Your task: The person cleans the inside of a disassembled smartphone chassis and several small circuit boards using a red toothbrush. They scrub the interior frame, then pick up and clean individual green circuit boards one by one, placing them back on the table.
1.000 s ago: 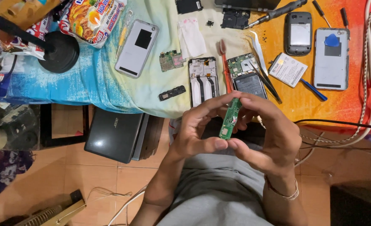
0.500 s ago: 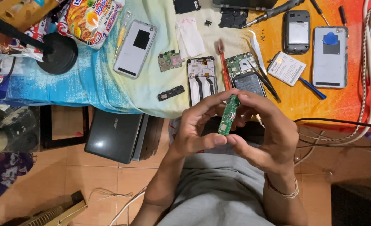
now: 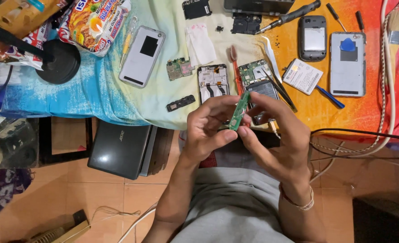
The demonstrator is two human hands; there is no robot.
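A narrow green circuit board (image 3: 239,111) is held upright at the front edge of the cloth-covered table (image 3: 118,96). My left hand (image 3: 208,128) pinches its lower end with thumb and fingers curled around it. My right hand (image 3: 278,135) grips the board from the other side, thumb near the bottom and fingers over the top. Just behind my hands lie an opened phone frame (image 3: 213,82) and a phone body with its green board exposed (image 3: 258,81).
On the table lie a silver phone back (image 3: 142,56), a small green board (image 3: 178,68), a red toothbrush (image 3: 235,67), tweezers (image 3: 271,56), a screwdriver (image 3: 292,15), two phones (image 3: 347,63) at right, a black lamp base (image 3: 60,61), a noodle packet (image 3: 93,22). A laptop (image 3: 120,148) lies below. Cables (image 3: 366,139) trail right.
Both hands have shifted a little lower and closer to me with the green board still between them. The board is tilted slightly differently.
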